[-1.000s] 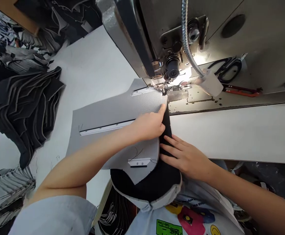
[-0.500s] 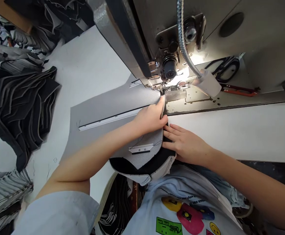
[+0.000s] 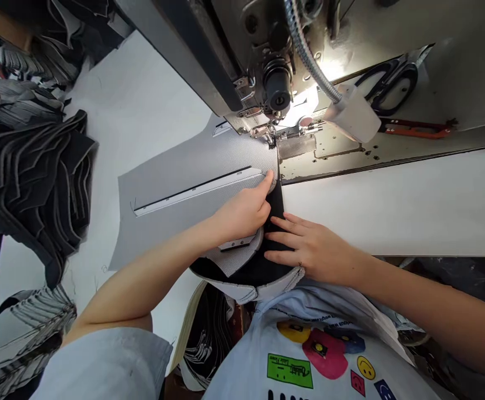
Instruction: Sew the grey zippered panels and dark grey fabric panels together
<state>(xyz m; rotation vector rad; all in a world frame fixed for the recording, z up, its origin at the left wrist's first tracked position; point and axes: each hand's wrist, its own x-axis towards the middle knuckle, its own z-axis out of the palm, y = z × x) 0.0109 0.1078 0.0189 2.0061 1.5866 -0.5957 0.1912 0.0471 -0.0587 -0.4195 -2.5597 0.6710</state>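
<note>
A grey fabric panel (image 3: 163, 172) with white zip-like strips lies over a black fabric piece (image 3: 276, 205) whose lower edge has a light band (image 3: 279, 286). The panel's upper right edge runs under the presser foot (image 3: 270, 139) of a sewing machine. My left hand (image 3: 244, 211) rests on the panel, its index finger stretched out and pressing near the edge below the foot. Its other fingers are partly hidden. My right hand (image 3: 309, 244) lies with spread fingers on the black fabric, right of the panel's rounded corner.
The machine head (image 3: 225, 50) and a flexible lamp (image 3: 353, 114) overhang the work. Black scissors (image 3: 392, 83) and orange-handled snips (image 3: 417, 129) lie on the machine bed. A stack of dark fabric pieces (image 3: 34, 189) stands at left, with striped pieces (image 3: 25, 339) below.
My left hand has slid back from the foot, its index finger now on the panel's surface. The rounded corner has shifted left, showing more black fabric. My right fingers have spread.
</note>
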